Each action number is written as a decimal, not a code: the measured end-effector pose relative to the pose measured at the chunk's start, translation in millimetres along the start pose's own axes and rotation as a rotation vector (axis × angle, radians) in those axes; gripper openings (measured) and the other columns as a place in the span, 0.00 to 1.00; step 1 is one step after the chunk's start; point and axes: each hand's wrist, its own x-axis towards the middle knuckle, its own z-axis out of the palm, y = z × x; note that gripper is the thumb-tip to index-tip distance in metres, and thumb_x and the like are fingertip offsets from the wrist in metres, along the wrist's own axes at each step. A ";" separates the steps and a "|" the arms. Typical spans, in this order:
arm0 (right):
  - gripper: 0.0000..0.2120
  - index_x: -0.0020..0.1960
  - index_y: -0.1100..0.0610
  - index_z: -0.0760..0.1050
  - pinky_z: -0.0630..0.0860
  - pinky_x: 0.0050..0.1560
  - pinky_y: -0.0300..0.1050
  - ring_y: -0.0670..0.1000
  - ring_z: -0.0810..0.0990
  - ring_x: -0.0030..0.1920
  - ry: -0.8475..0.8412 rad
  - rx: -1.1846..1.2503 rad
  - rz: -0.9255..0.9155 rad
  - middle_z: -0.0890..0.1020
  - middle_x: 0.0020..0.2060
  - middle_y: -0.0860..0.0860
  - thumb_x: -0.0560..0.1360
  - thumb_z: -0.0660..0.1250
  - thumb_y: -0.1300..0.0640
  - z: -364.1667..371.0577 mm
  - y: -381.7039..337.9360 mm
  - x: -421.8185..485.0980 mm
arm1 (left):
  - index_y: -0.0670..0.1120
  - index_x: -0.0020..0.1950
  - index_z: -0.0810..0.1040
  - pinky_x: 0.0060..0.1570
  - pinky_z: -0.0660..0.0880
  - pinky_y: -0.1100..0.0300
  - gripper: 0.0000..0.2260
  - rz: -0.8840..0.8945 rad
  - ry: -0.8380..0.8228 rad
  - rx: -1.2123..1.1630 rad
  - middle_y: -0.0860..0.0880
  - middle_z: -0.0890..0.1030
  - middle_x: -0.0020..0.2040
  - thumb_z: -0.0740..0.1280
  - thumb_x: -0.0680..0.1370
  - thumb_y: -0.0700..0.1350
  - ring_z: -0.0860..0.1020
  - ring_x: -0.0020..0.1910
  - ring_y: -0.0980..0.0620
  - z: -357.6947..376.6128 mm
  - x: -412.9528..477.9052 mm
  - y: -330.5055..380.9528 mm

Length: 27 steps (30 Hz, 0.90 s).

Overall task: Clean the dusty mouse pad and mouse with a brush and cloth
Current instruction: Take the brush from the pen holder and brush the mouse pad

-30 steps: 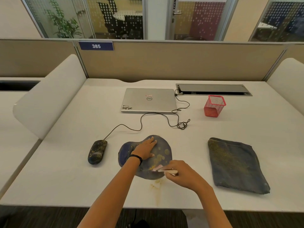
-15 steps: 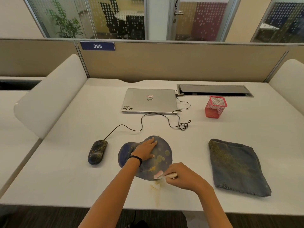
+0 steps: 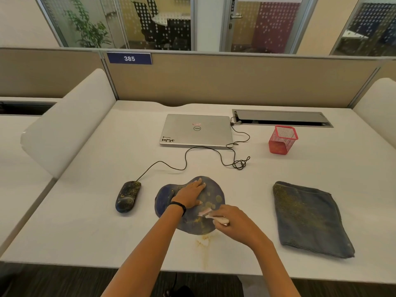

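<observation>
Right hand [image 3: 233, 224] holds brush [image 3: 206, 213] on mouse pad [image 3: 214, 190] near its front edge.

White desk [image 3: 300, 181] backed by a tan partition [image 3: 235, 80] — glass walls [image 3: 154, 22], a plant [image 3: 90, 28] and dark chairs [image 3: 162, 24] beyond.

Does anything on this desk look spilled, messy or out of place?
Yes. Yellowish dust lies on the desk just past the near edge of the mouse pad, streaking toward the desk's front. The mouse and folded cloth are speckled with it too. The mouse cable sits bunched in a tangle near the laptop.
</observation>
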 end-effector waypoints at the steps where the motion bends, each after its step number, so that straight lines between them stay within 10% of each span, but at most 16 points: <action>1: 0.13 0.58 0.48 0.79 0.75 0.46 0.40 0.46 0.78 0.47 -0.012 -0.022 -0.001 0.81 0.48 0.45 0.76 0.62 0.54 2.5 -1.4 0.6 | 0.46 0.78 0.50 0.76 0.55 0.53 0.32 0.001 0.001 -0.001 0.46 0.46 0.79 0.63 0.80 0.45 0.50 0.78 0.47 -0.2 0.0 0.0; 16: 0.13 0.55 0.49 0.81 0.67 0.35 0.27 0.38 0.75 0.40 -0.011 -0.126 0.043 0.81 0.43 0.40 0.74 0.62 0.56 0.5 -0.3 6.9 | 0.45 0.78 0.49 0.76 0.55 0.53 0.32 0.003 -0.022 -0.012 0.46 0.46 0.79 0.64 0.79 0.45 0.49 0.78 0.47 -1.9 0.0 -0.2; 20: 0.11 0.46 0.55 0.81 0.70 0.33 0.39 0.48 0.77 0.37 0.034 -0.151 0.051 0.81 0.36 0.47 0.74 0.60 0.55 -7.4 4.3 10.4 | 0.45 0.78 0.50 0.76 0.55 0.52 0.32 0.001 -0.029 -0.009 0.46 0.46 0.79 0.64 0.79 0.45 0.49 0.78 0.47 -2.0 0.2 -0.3; 27: 0.16 0.65 0.50 0.74 0.69 0.47 0.39 0.53 0.79 0.53 0.072 -0.315 0.013 0.82 0.52 0.53 0.80 0.57 0.50 -14.2 8.1 22.9 | 0.45 0.78 0.50 0.76 0.54 0.53 0.32 0.005 -0.054 0.009 0.45 0.46 0.79 0.64 0.79 0.46 0.50 0.78 0.46 -4.4 2.9 -1.0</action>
